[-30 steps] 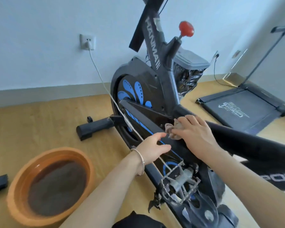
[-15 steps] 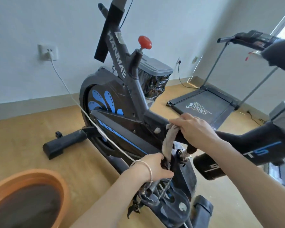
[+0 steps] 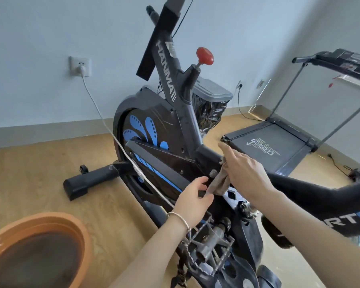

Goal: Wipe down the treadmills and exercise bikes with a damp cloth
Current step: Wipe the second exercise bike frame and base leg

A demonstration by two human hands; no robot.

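Cloth (image 3: 219, 181) hangs near-vertical against bike frame (image 3: 187, 129), lower end leftward.

A small home exercise room.
An exercise bike (image 3: 175, 142) and, far right, a treadmill (image 3: 279, 146) on wood flooring (image 3: 40, 173).

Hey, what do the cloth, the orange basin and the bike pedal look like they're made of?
Cloth: soft woven fabric, grey-brown, hanging limp in folds.
Orange basin: probably plastic, with a smooth matte rim of even colour.
Pedal: bare metal, dull grey, an open cage with toothed edges.
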